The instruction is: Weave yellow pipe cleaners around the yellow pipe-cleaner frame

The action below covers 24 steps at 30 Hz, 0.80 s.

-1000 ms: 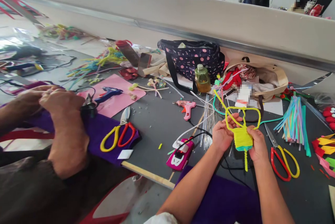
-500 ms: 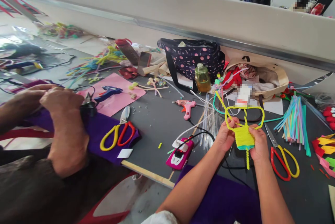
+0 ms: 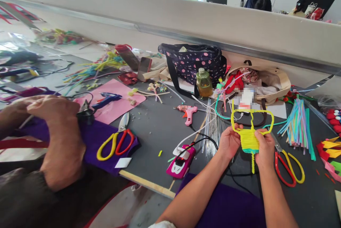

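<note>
A yellow pipe-cleaner weave (image 3: 248,139) is held up over the dark table (image 3: 160,128), between both hands. The left hand (image 3: 229,142) is closed on its left edge, thumb on top; the right hand (image 3: 264,145) is pinched shut on its right edge. From the wound block a yellow loop arches upward and round to both sides, and a short yellow tail hangs below — a teal band shows at the block's lower edge.

Just right of the right hand lie red-and-yellow scissors (image 3: 289,165), flat on the table. A bundle of pastel pipe cleaners (image 3: 299,125) lies farther right. Left of the left hand a pink toy car (image 3: 181,158) is seen near the table edge, with a black cord running over it; a pink glue gun (image 3: 188,111) lies beyond, beside a sheaf of thin wires (image 3: 213,128). At the back stand a dotted bag (image 3: 195,62) and a small bottle (image 3: 204,83).

At far left a co-worker's hands (image 3: 50,114) are clasped over purple felt (image 3: 106,137) — a second pair of scissors (image 3: 117,139) rests on it.
</note>
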{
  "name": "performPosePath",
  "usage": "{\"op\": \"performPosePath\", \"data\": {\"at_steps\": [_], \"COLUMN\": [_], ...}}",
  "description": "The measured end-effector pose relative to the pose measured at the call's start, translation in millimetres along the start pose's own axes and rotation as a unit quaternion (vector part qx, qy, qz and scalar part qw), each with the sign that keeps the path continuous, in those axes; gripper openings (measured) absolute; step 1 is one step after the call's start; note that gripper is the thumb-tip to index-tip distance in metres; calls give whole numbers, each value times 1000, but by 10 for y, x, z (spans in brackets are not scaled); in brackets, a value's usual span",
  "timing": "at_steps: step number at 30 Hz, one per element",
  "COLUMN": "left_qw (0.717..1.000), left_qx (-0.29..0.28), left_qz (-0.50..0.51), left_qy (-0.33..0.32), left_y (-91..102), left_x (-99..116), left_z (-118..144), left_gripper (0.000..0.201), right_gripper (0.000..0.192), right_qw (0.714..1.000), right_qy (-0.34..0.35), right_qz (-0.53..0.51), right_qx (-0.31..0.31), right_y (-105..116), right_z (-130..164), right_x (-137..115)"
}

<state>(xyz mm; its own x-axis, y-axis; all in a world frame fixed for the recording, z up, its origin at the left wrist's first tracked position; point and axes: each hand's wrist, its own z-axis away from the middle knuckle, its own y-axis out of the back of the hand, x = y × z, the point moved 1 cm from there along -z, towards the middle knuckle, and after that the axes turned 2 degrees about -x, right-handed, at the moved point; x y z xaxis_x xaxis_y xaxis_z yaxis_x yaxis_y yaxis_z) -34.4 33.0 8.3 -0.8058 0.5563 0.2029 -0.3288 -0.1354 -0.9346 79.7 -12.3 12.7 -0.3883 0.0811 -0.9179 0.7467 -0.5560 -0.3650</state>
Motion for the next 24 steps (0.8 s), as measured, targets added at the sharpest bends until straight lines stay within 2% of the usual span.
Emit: {"op": "performPosePath", "data": {"at_steps": [2,4,9,12,19,21,24], "left_qw": [1000,1000,997,991,942,943,962], "left_qx": [-28,-23,67,94,79,69,44], "left_qz": [9,13,-4,-49,-220,-216,-181], "left_qy": [-1,-7,-40,-85,-240,-244,-201], "left_y": [-1,14,73,76,3,-13,-29], "left_x": [2,-2,25,65,73,65,47], "left_z": [4,-5,-55,-59,55,68,63], "left_gripper": [6,9,22,26,40,40,36], "right_gripper": [30,30,28,28,26,26,26], "right_qw": [1000,1000,1000,999,997,996,996], "right_qy": [-10,-15,11,21,22,33,34], "right_qz": [1,-6,-23,-23,-49,-56,-61], "right_qx": [2,1,11,34,53,59,52], "right_y": [-1,-12,17,74,63,37,4], "right_z": [2,14,-4,-57,-76,-59,-32], "right_x": [1,-4,-17,-3,4,-12,-29]}}
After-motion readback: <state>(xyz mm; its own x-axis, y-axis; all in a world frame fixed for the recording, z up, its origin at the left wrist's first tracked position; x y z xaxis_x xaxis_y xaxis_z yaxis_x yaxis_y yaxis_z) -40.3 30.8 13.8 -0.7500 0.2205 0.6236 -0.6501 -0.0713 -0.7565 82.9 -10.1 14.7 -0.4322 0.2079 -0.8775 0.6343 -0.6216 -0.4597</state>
